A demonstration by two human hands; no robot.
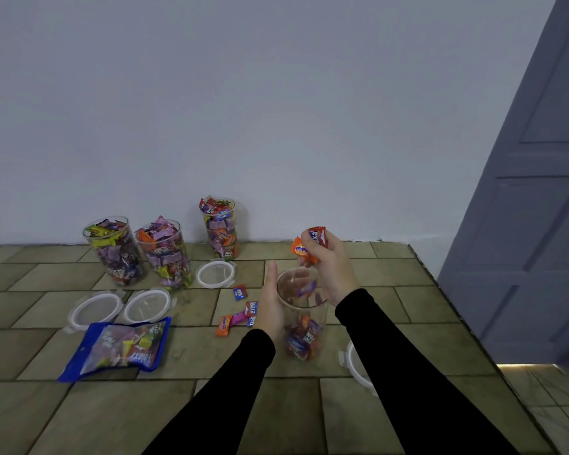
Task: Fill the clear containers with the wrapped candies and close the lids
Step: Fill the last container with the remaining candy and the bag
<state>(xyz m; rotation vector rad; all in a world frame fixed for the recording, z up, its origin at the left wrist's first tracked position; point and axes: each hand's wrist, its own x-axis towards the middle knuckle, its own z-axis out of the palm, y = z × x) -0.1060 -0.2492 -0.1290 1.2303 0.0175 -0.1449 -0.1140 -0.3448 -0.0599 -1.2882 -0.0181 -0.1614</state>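
Observation:
A clear container [304, 320] stands on the tiled surface with a few wrapped candies in its bottom. My left hand [271, 300] rests flat against its left side, steadying it. My right hand [329, 267] hovers just above the open mouth, closed on a red and an orange wrapped candy [309, 244]. One more candy is falling inside the container. Loose candies [240, 315] lie left of my left hand. Three full containers [119, 251] [166, 254] [222, 228] stand open near the wall.
Three white-rimmed lids [216, 274] [148, 305] [96, 311] lie by the full containers; a fourth lid [355, 362] is partly hidden under my right arm. A blue candy bag [119, 348] lies at the left. The surface's edge runs along the right, beside a grey door [532, 192].

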